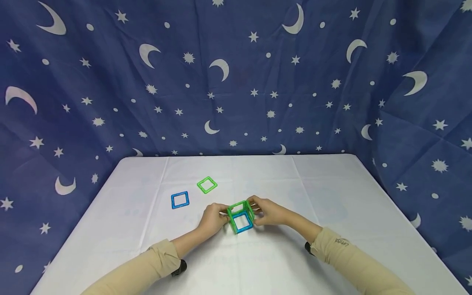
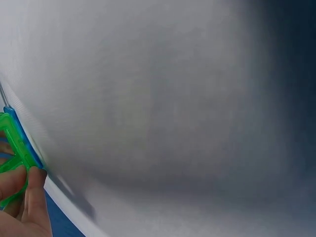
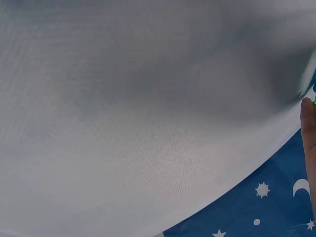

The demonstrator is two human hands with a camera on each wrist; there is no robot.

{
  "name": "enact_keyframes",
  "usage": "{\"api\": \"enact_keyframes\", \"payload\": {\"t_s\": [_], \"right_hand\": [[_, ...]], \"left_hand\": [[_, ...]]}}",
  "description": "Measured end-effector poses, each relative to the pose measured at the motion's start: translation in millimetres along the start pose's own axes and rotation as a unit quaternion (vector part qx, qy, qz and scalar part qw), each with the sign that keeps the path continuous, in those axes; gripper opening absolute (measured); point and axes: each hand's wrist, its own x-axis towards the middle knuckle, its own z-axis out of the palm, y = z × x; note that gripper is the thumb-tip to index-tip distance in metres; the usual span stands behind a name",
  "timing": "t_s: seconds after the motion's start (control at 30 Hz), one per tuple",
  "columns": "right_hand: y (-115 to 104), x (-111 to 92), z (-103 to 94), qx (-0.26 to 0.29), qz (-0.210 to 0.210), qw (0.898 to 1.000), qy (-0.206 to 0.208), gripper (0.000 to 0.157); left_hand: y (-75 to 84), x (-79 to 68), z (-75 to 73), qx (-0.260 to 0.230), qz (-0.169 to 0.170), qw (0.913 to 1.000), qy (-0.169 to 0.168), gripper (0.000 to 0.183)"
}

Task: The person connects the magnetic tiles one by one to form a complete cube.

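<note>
grip left: narrow pinch, box (green-blue) | grip right: half-curled round it

Hands cut off in wrist views

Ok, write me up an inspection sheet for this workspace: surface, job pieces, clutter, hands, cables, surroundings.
Surface: white-covered table, with fold lines showing.
Job pieces: green-and-blue frame build between the hands; loose blue square frame and loose green square frame lie beyond the left hand, apart from each other.
Clutter: nothing seen.
Hands: left hand pinches the build's left side; right hand holds its right side.
Cables: nothing seen in the head view.
Surroundings: dark blue backdrop with pale moons, stars and dots, behind the table and at both sides.
</note>
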Motion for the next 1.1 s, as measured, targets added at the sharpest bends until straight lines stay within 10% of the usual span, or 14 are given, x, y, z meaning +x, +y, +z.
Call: {"api": "enact_keyframes", "payload": {"t_s": [0.73, 1.1], "right_hand": [[1.2, 3.7, -0.8, -0.005, 0.005, 1.0, -0.018, 0.06], [0.4, 1.8, -0.1, -0.005, 0.005, 1.0, -0.014, 0.059]], "left_hand": [[5.1, -3.3, 2.0, 0.051, 0.009, 0.9986, -0.011, 0.039], [2.1, 1.5, -5.2, -0.08, -0.059, 0.9942, -0.041, 0.03]]}}
